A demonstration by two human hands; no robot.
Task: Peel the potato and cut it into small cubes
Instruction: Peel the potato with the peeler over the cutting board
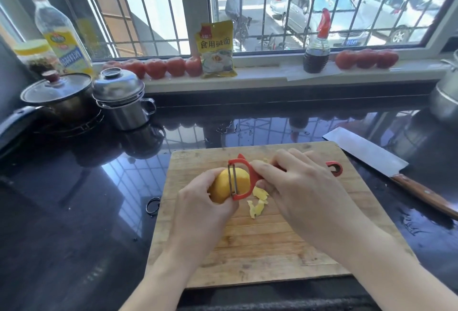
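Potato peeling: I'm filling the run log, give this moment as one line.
step: peeling | left hand: holds potato | right hand: holds peeler on potato | peels: on board | cleaver: idle

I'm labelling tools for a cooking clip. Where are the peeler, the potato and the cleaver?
peeler point(257, 176): head view, red frame.
potato point(223, 184): head view, peeled yellow flesh.
cleaver point(364, 153): head view, flat of blade.

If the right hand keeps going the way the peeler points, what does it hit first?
The right hand aims the peeler leftward, so first comes the potato, which the blade already touches, then the left hand gripping it. Depth is hard to judge.
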